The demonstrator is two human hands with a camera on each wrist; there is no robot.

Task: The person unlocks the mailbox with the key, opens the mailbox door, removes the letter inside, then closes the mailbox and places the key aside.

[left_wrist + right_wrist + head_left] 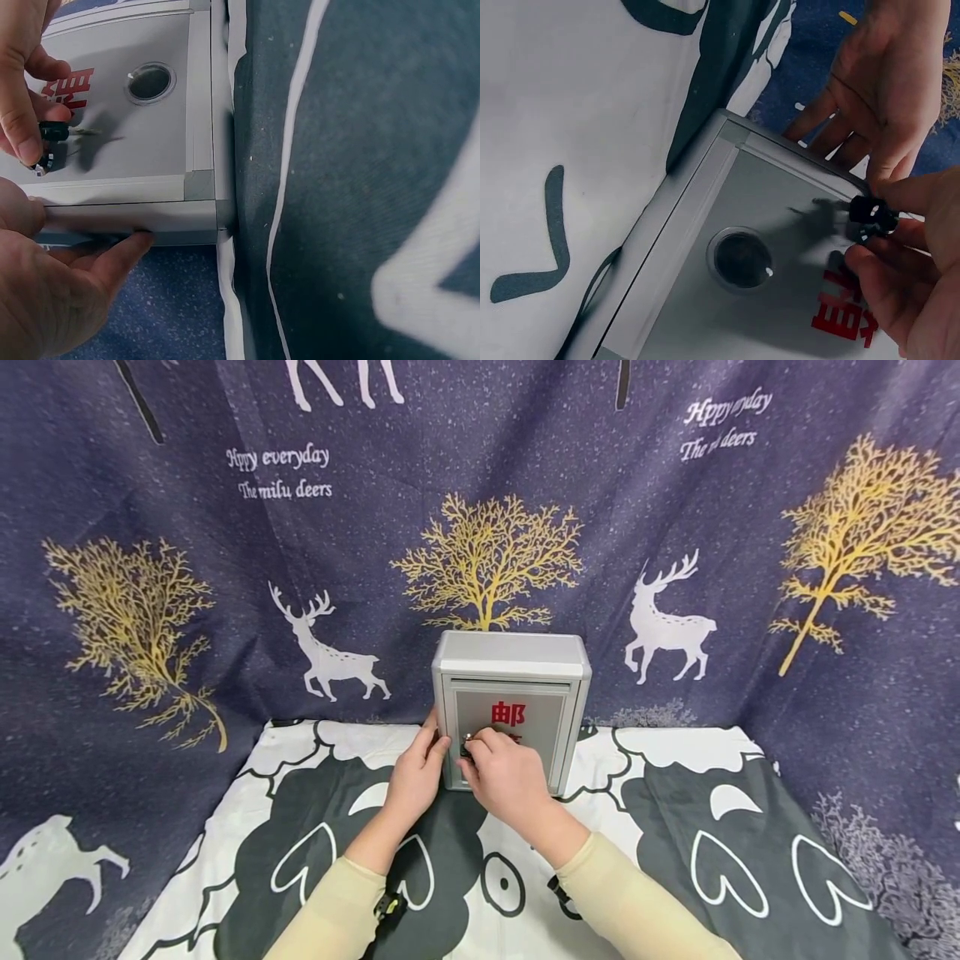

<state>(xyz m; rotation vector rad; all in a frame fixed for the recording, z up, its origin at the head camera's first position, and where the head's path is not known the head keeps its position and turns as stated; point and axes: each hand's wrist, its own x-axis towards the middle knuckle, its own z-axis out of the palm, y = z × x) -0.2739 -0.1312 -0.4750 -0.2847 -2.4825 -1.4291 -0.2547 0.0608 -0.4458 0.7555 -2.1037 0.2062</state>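
Observation:
A silver-grey metal mailbox [512,653] with red characters on its front stands upright at the back of the cloth. My left hand [414,777] rests along its left side, thumb at the front edge and fingers stretched along the side panel [176,219]. In front of the door, my right hand [512,775] pinches a black-headed key [868,213] between thumb and fingers near the left edge. A thin metal blade sticks out from a black head in the left wrist view. The lock is hidden behind the fingers.
A round window [741,258] sits low on the mailbox door. Black-and-white patterned cloth [697,843] covers the surface beneath. Close behind the mailbox hangs a dark blue curtain [360,552] printed with deer and golden trees.

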